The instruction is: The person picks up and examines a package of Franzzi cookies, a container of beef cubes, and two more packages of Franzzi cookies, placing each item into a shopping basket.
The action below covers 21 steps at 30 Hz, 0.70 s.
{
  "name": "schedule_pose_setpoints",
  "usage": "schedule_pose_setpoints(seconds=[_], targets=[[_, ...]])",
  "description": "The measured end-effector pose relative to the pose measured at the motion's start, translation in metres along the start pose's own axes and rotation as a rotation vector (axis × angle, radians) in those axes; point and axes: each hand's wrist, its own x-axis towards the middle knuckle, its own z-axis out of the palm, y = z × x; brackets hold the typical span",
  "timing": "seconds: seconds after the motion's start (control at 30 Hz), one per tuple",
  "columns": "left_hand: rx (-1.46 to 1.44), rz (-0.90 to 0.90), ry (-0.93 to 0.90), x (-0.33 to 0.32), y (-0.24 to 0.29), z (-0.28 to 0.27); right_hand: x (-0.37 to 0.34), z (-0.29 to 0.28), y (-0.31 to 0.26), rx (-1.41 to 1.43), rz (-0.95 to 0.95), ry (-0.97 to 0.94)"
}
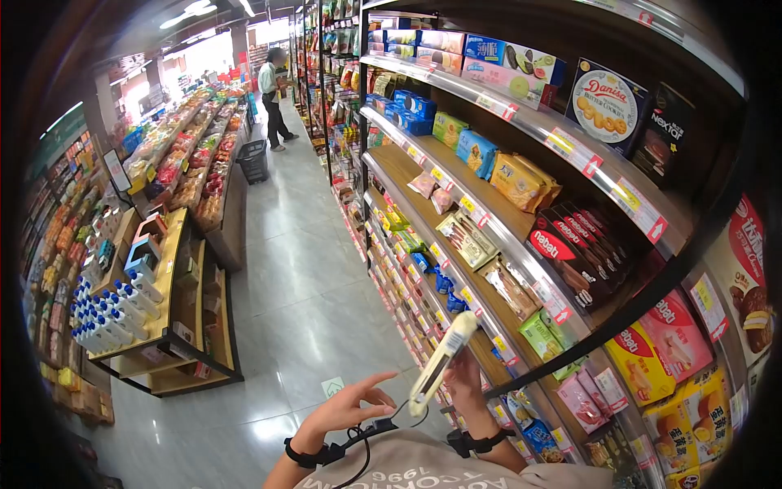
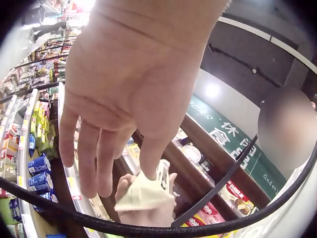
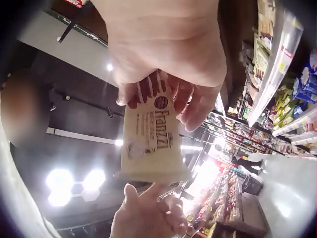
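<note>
A cream Franzzi packet [image 3: 148, 144] with brown stick pictures is gripped at one end by my right hand [image 3: 163, 54], thumb on one side and fingers on the other. In the head view the packet [image 1: 441, 363] stands tilted and edge-on in the right hand [image 1: 466, 387]. My left hand [image 1: 350, 407] is to its left, fingers extended and apart from one another. The left wrist view has the left hand [image 2: 126, 94] spread in front, with the packet [image 2: 148, 193] beyond its thumb. Whether the left fingertips touch the packet, I cannot tell.
Snack shelves [image 1: 489, 208] rise close on the right, with nabati boxes [image 1: 570, 248] and a Danisa box [image 1: 604, 106]. On the left stands a wooden display [image 1: 175, 285] with bottles. Down the aisle are a dark basket [image 1: 253, 161] and a standing person [image 1: 271, 90].
</note>
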Motion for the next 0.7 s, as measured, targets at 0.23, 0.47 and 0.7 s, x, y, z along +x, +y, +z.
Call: schedule_pose_setpoints(seconds=[0.23,0.47,0.7], targets=[[0.024,-0.023,0.02,-0.008,-0.011,-0.01,0.015,0.005,0.002,0.14,0.607,0.208],[0.015,-0.058,0.085,-0.016,-0.02,-0.023,0.023,0.027,0.003,0.284,0.763,0.025],[-0.149,-0.042,0.21,-0.026,-0.033,-0.041,0.033,0.052,0.016,0.29,0.751,-0.03]])
